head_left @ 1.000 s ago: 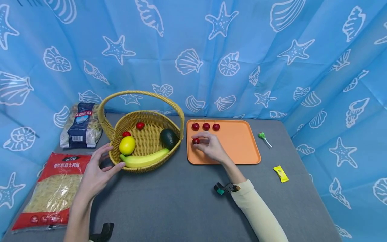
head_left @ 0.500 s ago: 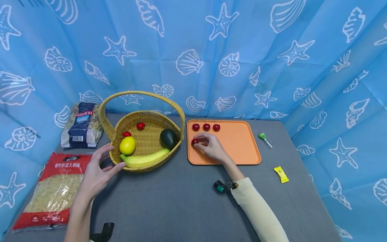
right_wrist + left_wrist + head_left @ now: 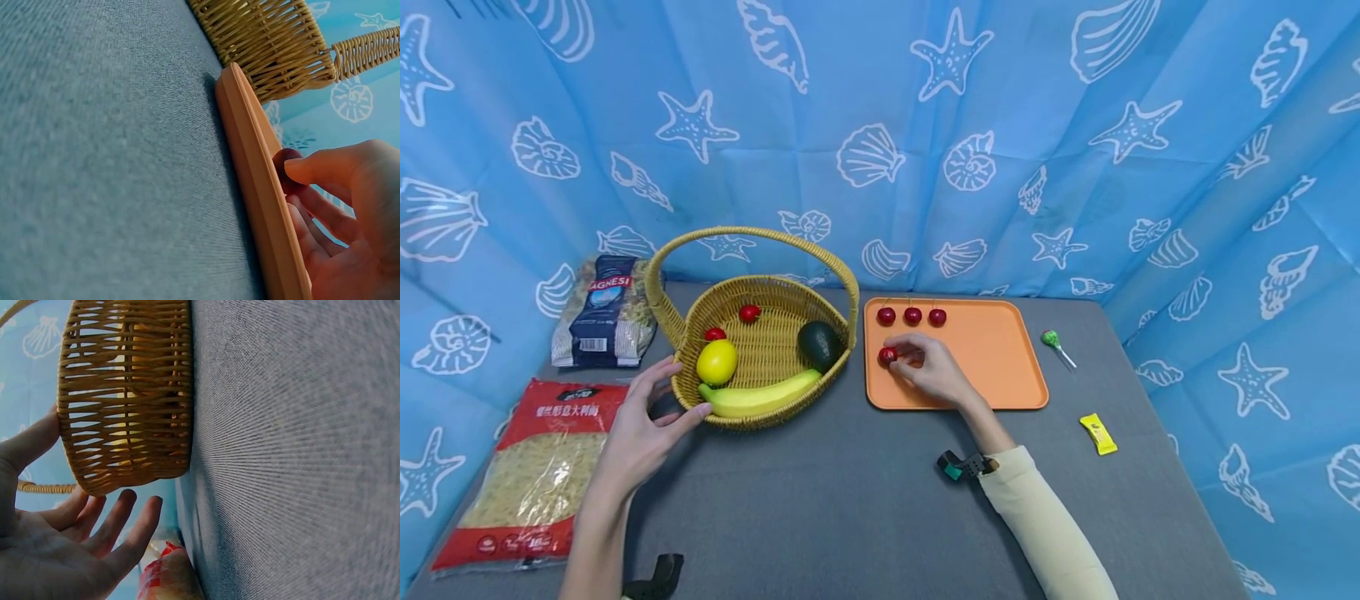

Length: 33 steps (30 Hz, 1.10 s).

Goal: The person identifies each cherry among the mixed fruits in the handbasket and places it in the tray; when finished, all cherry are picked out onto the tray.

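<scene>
In the head view, my right hand (image 3: 934,371) is over the left part of an orange tray (image 3: 981,358). Its thumb and fingers pinch a dark red cherry (image 3: 887,356) low at the tray; the right wrist view has the thumb lying against this cherry (image 3: 289,170). Behind it, several cherries including one at the left (image 3: 886,316) form a row. My left hand (image 3: 638,429) touches the near left rim of a wicker basket (image 3: 775,350), fingers spread and fairly straight. Inside lie a lemon (image 3: 717,362), a banana (image 3: 763,397), an avocado (image 3: 819,345) and two small red fruits (image 3: 749,313).
Left of the basket are a blue-labelled pasta bag (image 3: 606,312) and a red pasta bag (image 3: 527,475). A green lollipop (image 3: 1056,346) and a yellow wrapped candy (image 3: 1098,434) lie right of the tray. A blue shell-print curtain (image 3: 880,150) hangs behind the grey table (image 3: 820,508).
My right hand and the cherry at its fingertips have shifted very slightly to the right. The left hand stays against the basket.
</scene>
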Tool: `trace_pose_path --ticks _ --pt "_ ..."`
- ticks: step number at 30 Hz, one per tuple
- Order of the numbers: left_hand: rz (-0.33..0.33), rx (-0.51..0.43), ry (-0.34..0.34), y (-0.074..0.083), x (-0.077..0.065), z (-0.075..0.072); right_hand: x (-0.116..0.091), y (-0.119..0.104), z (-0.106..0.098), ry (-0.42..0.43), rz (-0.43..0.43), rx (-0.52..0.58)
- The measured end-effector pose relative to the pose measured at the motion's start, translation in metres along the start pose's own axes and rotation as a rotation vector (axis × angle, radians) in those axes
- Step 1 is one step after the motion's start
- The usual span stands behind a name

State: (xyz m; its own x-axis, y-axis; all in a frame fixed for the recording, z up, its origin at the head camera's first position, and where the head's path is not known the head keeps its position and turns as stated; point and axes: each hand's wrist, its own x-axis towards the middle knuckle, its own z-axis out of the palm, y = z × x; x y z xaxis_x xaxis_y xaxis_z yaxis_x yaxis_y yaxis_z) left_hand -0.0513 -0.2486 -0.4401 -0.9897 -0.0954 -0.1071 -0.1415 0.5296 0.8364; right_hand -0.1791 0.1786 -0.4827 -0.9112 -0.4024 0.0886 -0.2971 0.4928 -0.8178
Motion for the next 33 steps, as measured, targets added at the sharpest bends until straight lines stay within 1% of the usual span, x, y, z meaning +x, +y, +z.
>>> trace_pose_path --ticks 5,12,14,16,20,24,28,30,33 --pt "-0.001 0.008 0.003 0.000 0.000 0.000 0.001 0.000 0.000 -0.007 -0.018 0.030" --pt "-0.005 0.006 -0.001 0.000 0.001 0.000 -0.001 -0.004 -0.002 0.013 0.006 0.024" --pt "-0.011 -0.001 -0.007 0.000 0.001 0.000 -0.003 -0.007 -0.005 0.025 -0.007 0.058" --pt "-0.016 -0.004 -0.009 0.000 0.001 0.000 -0.004 -0.013 -0.008 0.036 -0.025 0.117" --pt "-0.016 -0.008 -0.007 0.001 0.000 0.000 -0.008 -0.033 -0.011 0.051 -0.086 0.249" --pt "0.010 -0.012 0.005 0.001 -0.001 0.000 -0.011 -0.061 -0.011 0.037 -0.152 0.324" --pt "0.024 -0.010 0.009 0.000 -0.001 0.000 -0.010 -0.087 -0.006 -0.025 -0.216 0.369" --pt "0.023 -0.010 0.009 0.000 -0.001 0.000 -0.006 -0.097 0.001 -0.064 -0.243 0.373" --pt "0.021 -0.014 0.009 -0.001 -0.001 0.000 0.002 -0.113 0.012 -0.121 -0.260 0.372"
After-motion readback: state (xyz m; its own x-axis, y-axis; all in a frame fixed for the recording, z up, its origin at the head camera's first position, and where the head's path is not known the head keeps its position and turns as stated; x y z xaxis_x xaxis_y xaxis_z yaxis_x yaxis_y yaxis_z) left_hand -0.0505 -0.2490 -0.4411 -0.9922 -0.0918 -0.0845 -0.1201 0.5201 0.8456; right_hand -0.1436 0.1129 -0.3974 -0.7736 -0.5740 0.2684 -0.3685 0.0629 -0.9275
